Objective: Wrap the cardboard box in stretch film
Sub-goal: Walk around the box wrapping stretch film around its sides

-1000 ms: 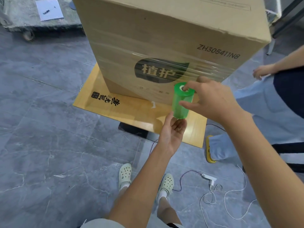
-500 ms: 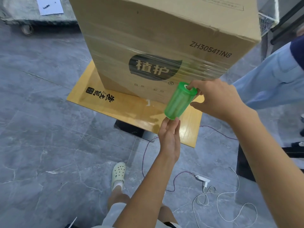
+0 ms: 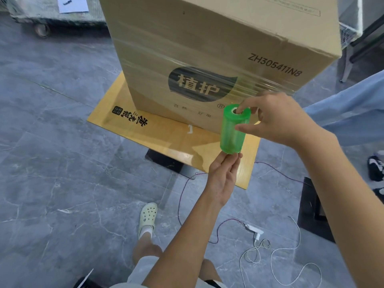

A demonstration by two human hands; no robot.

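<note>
Pinching the green film roll (image 3: pixel 233 129) at frame centre, before the cardboard box (image 3: pixel 207 38), your right hand (image 3: pixel 278 119) hooks its core; your left hand (image 3: pixel 223 179) props its base, fingers straight. Probably light and slick: hold the ends.

Open grey floor (image 3: pixel 62 163) is seen left of the cardboard box (image 3: pixel 207 38). On the right, passage beside the box is narrowed by another person's blue-trousered leg (image 3: pixel 349 109). Loose cables (image 3: pixel 256 249) are strewn across the near floor.
</note>
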